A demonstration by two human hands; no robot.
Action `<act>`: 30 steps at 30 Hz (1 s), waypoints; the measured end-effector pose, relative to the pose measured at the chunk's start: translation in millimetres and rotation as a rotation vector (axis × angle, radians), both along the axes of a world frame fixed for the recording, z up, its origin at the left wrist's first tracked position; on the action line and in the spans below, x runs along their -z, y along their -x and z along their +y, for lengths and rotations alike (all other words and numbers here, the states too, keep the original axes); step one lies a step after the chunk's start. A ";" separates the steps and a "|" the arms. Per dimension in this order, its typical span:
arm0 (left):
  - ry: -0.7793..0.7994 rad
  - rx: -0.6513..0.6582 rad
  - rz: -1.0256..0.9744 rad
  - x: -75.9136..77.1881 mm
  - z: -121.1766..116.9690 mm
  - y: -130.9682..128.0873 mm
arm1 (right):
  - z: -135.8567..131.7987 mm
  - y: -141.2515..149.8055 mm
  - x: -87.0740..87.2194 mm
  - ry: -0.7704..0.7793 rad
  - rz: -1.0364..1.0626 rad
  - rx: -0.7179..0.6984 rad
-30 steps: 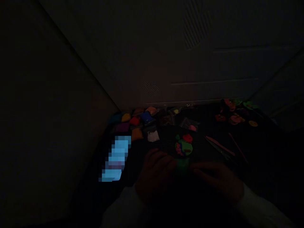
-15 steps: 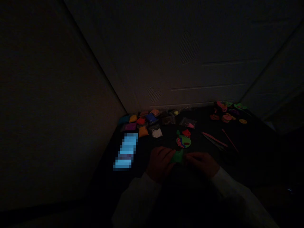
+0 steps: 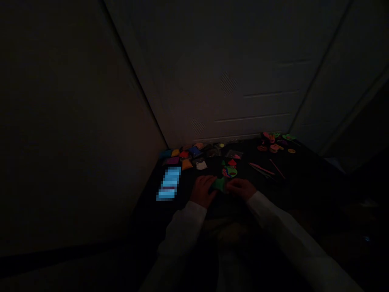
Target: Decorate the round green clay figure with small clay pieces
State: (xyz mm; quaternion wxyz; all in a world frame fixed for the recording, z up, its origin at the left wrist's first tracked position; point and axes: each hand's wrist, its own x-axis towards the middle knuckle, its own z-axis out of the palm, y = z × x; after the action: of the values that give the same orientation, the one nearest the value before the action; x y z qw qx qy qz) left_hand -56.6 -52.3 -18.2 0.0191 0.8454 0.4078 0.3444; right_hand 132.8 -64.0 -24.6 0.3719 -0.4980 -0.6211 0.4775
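Holding a green packet [image 3: 219, 184] between both hands [image 3: 203, 191] [image 3: 242, 188], near a disc [image 3: 233, 172].

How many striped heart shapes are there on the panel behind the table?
2: the upper heart, and the lower heart, further left, nearly straight above the left hand in the picture. Darkness may hide others.

Both arms were stretched out front, the left arm [image 3: 184, 227] and right arm [image 3: 281, 227] kinda angled inward. The left hand [image 3: 203, 190] was held back-up with fingers bent; the right hand [image 3: 241, 188] was turned toward it, fingertips bunched up, pretty hard to make out.
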 end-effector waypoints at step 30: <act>0.027 -0.013 -0.212 0.2 -1.9 14.5 | -5.2 40.9 1.9 -0.568 -0.186 0.083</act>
State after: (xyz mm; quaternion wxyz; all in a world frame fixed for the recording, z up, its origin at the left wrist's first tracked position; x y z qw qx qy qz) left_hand -71.1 -54.2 -18.4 0.0711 0.8014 0.4134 0.4264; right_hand 91.9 -69.1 -26.5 0.4570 -0.4405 -0.7403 0.2214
